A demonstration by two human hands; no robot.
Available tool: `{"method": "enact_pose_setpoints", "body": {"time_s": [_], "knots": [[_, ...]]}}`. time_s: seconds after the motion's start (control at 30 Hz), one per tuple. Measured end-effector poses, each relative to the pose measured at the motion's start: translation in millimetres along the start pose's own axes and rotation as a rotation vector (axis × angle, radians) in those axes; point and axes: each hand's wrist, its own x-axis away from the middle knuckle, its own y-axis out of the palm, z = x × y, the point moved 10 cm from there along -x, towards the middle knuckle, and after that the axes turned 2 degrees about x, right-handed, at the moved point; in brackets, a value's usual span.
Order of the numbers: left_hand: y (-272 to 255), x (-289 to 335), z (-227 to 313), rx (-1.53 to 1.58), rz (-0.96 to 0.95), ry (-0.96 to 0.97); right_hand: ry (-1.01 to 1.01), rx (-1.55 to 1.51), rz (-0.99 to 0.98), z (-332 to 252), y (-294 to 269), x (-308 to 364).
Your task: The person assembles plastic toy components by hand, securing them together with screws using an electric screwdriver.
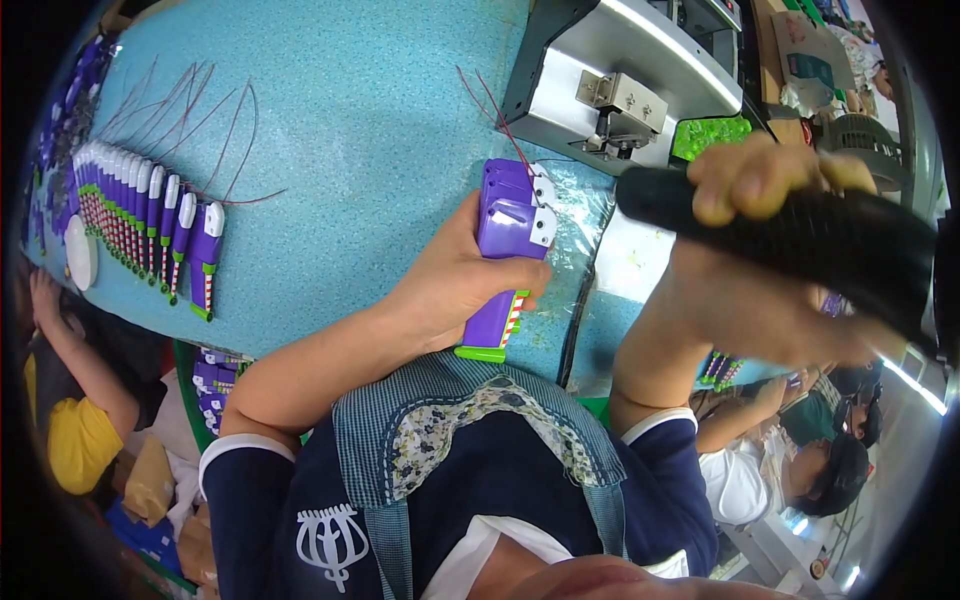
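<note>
My left hand [455, 275] is closed around a purple plastic toy casing [510, 230] near the table's front edge. The casing has green ends, a red-and-white striped side and white parts with dark dots; thin red and black wires rise from its top. At the right, my right hand [725, 280] is raised with its fingers wrapped round a long black rounded tool [800, 230]. Motion blurs this hand, and the tool's exact kind does not show. The tool is apart from the casing.
A row of similar purple pieces [150, 215] with wires lies at the left of the blue table [340, 110], by a white disc [81, 252]. A grey metal machine [620, 90] stands at the back, with a green tray [710, 137] beside it. Other people work at both sides.
</note>
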Motion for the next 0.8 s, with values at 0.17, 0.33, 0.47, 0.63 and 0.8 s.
{"method": "enact_pose_setpoints", "body": {"time_s": [0.17, 0.33, 0.47, 0.63, 0.8], "knots": [[2.0, -0.7, 1.6, 0.076, -0.003, 0.014, 0.100, -0.027, -0.030, -8.2, 21.6, 21.2], [4.9, -0.3, 4.6, 0.033, 0.013, 0.038, 0.078, 0.007, -0.018, 2.8, 19.6, 30.8], [3.1, -0.6, 4.7, 0.025, 0.018, 0.026, 0.087, 0.010, -0.028, 5.6, 20.4, 31.1], [5.6, -0.7, 6.5, 0.035, -0.027, 0.050, 0.086, 0.001, -0.109, 3.9, 16.2, 15.9], [6.2, 0.6, 1.7, -0.047, -0.031, 0.044, -0.085, -0.028, -0.128, 3.0, -17.0, -27.0]]}}
